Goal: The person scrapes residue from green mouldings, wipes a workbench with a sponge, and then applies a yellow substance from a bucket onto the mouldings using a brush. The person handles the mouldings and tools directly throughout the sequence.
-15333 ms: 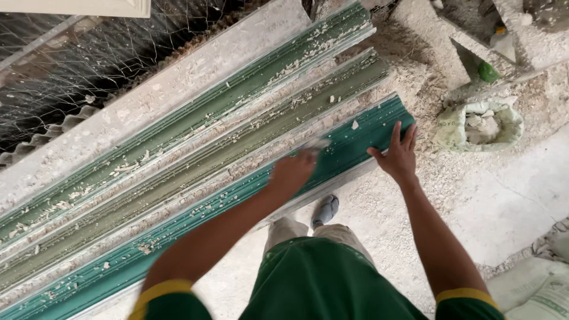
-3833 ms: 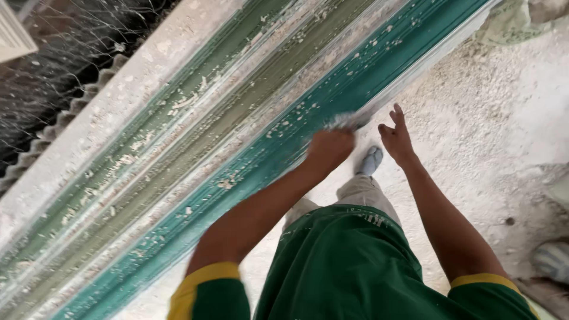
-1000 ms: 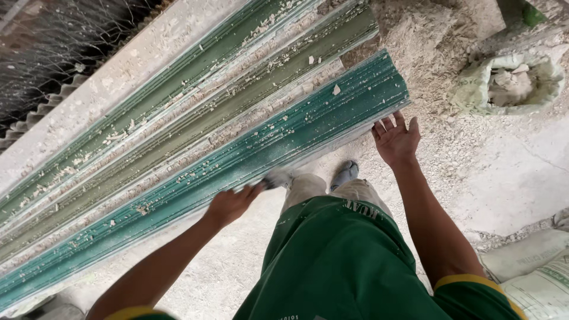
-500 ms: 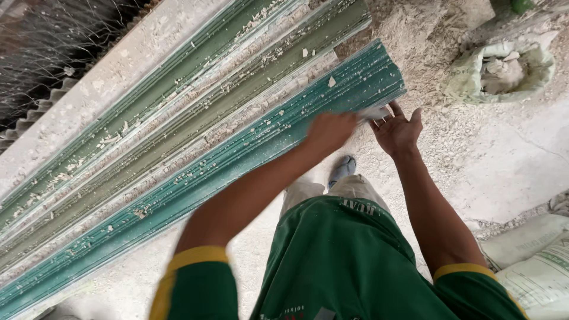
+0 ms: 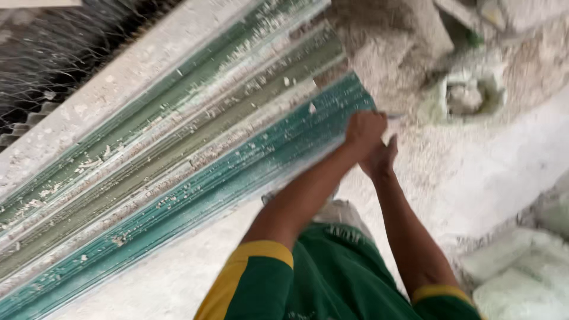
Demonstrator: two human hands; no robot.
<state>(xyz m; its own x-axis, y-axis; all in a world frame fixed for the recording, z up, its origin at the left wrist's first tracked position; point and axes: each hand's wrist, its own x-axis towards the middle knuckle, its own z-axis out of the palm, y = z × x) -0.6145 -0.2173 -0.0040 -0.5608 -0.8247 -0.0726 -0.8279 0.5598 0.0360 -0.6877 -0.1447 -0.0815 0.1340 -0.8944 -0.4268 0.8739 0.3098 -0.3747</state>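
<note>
I have just one view, worn on the head and tilted steeply down over the chest and both forearms. It sits close above the teal moulding (image 5: 249,172), which runs diagonally from lower left to upper right. Right of the moulding lies dusty floor (image 5: 486,172); beyond its far side, wire mesh (image 5: 53,71).

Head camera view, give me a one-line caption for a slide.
Both bare hands, left hand closed and right hand beside it, meet at the end of a long ribbed teal moulding form crusted with white plaster.
</note>
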